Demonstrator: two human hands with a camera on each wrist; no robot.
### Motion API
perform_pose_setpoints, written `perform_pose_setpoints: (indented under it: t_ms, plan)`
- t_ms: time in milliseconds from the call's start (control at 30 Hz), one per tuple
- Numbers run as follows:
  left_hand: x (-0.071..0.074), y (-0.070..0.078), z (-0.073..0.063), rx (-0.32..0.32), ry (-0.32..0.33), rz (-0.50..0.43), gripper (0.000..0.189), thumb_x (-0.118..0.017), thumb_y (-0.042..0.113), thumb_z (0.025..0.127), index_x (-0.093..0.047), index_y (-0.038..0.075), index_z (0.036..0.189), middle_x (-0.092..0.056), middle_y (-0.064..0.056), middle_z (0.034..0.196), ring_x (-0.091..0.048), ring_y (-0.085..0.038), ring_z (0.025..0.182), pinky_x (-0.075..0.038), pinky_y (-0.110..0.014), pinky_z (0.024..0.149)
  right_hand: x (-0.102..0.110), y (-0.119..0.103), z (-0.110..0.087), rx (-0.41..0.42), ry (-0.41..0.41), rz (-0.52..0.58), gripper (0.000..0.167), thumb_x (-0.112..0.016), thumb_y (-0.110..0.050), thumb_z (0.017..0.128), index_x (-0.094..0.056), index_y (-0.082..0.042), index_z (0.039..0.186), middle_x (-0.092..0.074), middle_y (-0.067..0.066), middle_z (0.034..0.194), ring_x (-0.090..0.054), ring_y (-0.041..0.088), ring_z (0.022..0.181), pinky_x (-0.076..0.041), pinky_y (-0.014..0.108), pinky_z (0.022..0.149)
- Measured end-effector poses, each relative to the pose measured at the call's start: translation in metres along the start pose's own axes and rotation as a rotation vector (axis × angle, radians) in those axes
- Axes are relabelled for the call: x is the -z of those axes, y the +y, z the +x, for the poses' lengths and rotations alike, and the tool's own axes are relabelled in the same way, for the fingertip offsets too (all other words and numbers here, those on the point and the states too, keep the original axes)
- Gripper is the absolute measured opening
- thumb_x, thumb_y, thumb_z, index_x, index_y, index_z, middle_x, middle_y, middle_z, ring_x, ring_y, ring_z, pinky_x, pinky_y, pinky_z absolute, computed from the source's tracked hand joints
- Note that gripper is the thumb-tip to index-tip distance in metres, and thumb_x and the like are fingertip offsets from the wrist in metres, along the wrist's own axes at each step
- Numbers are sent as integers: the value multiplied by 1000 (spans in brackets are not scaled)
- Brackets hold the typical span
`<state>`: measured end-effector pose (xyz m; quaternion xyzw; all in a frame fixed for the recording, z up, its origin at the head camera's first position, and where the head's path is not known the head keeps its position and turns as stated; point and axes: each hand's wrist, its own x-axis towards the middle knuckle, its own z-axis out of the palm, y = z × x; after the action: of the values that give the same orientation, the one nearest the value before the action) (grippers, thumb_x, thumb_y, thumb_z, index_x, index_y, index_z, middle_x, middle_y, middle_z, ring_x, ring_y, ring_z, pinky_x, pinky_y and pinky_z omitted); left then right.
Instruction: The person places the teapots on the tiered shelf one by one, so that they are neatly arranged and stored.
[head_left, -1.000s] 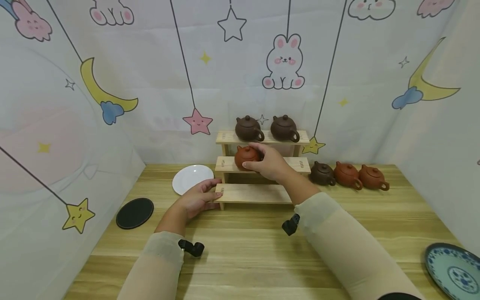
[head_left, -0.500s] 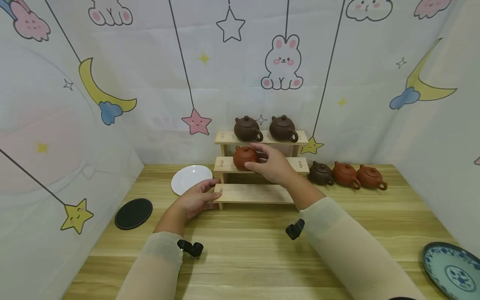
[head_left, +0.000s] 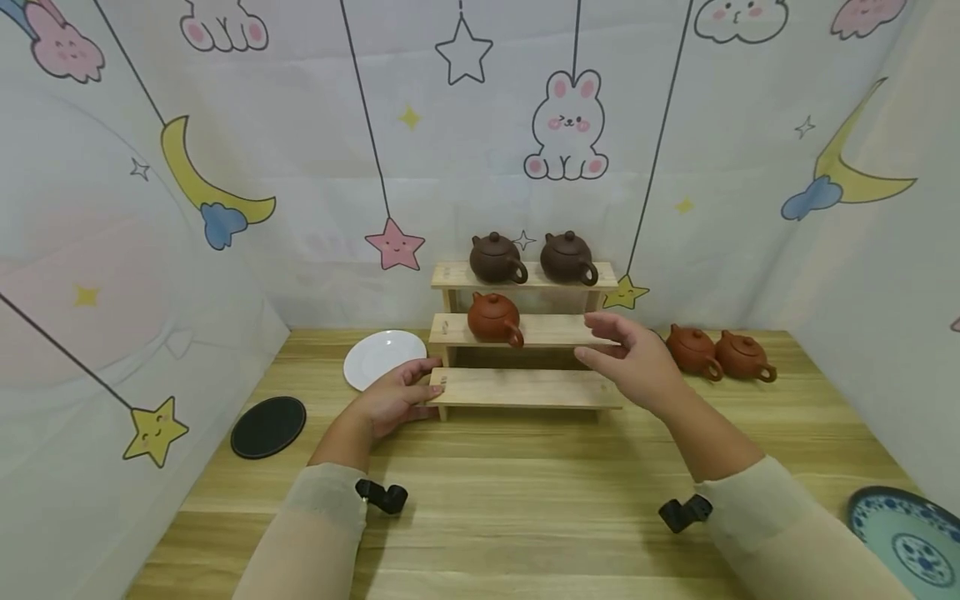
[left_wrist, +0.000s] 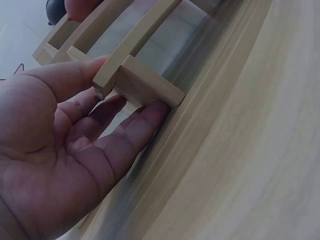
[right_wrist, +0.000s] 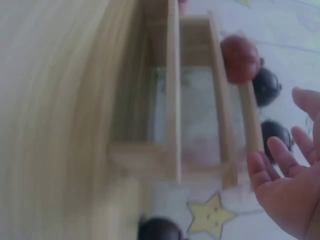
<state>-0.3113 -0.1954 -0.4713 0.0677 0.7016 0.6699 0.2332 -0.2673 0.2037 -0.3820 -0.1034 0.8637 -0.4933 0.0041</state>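
Note:
A three-step wooden display stand is on the table. My left hand holds the left end of its lowest step; in the left wrist view the thumb lies on the board and the fingers touch the leg. One red clay teapot sits at the left of the middle step. Two dark brown teapots stand on the top step. My right hand holds nothing, fingers spread, in front of the stand's right end. It nearly covers a dark teapot on the table, seen at the right wrist view's bottom edge.
Two red teapots stand on the table right of the stand. A white plate lies behind my left hand, with a black round mat further left. A blue-patterned plate is at the right edge. A printed cloth hangs behind.
My right hand has let go of the red teapot on the middle step and moved right, away from it. That teapot stays in place. My left hand has not moved.

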Motion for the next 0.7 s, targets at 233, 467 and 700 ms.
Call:
perform_pose_setpoints:
  t_ms: [233,467,700]
  plan:
    - [2,1,-1,3,5,-2,69,-63,8,107,-30,7,167,-35,-19,171,-58,-27,136,-56,-54,112,39,39,-31,-6,126,-85,70,-71,-51,101,-51,-16,158,-57,14,157,-60,34,135,-51,6,87]
    - [2,1,-2,1,1,-1,69,-63,8,107,-30,7,167,-34,-19,172,-59,-26,135,-57,-53,112,83,79,-46,-54,248,-158,70,-71,-50,102,-51,-11,156,-63,4,144,-56,-9,111,-50,4,81]
    - [-1,3,-4,-2,-1,3,67,-62,7,108,-30,6,167,-35,-21,171,-60,-26,134,-55,-55,114,127,116,-45,-152,318,-130,74,-68,-52,103,-46,-9,159,-52,-33,120,-60,2,120,-48,4,76]
